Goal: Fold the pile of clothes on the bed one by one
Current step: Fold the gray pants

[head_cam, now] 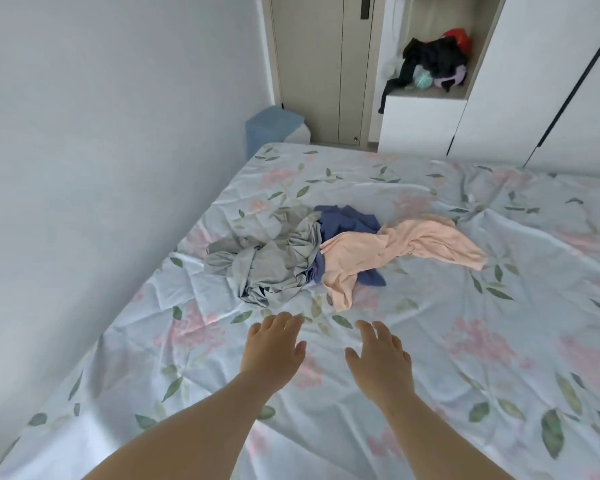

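Left hand is stretched out from the bottom edge over the floral bed sheet – fingers spread wide, palm down, holding nothing. Just beside it, the right hand is the same: wide, empty. Neither touches any clothing; whether they rest on the sheet or hover, can't tell.

Pile of clothes sits mid-bed, just beyond the fingertips – 3 garments by my count, none folded. L to R:
- grey garment, crumpled, nearest the left hand
- blue garment, mostly buried btw the other 2
- pink garment, twisted, lying over the blue and trailing off to the right

All look thin, light and limp, so they'll prob. sag and bunch when lifted, and tangled parts may drag a neighbour along. Best hold, I'd say: pinch w/ 2 hands at a hem or shoulder seam, e.g. the pink one's near free end, then shake it flat.
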Tool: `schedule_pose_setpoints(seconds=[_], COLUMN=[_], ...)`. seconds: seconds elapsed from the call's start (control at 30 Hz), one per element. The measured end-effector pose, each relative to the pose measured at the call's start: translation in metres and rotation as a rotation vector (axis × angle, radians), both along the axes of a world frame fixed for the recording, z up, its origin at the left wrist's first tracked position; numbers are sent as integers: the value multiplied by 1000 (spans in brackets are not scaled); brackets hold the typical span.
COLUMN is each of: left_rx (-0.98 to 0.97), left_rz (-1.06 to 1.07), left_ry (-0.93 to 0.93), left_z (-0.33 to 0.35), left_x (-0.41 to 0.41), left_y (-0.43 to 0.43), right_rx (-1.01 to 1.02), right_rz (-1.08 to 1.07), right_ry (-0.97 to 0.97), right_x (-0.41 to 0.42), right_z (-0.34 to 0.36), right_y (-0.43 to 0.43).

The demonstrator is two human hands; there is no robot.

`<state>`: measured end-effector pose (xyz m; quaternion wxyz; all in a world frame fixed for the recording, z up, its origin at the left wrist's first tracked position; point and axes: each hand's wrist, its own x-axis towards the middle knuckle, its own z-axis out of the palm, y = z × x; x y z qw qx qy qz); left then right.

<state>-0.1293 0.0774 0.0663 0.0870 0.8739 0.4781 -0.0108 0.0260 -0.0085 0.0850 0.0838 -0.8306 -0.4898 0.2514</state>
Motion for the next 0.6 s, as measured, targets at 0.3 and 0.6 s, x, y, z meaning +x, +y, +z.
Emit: schedule_pose_setpoints(seconds=[0.3,0.6], left_rx=[-173,-605], left_rz=[4,348], left_ry=[188,-169], left_z=[-114,-218], left_x=[-54,-26], left_y=[121,206], right_rx=[-165,-170], right_rz=[-69,-78], right_ry=[4,42], right_x=[-24,-18], right_z=[-87,-160], right_y=[79,118])
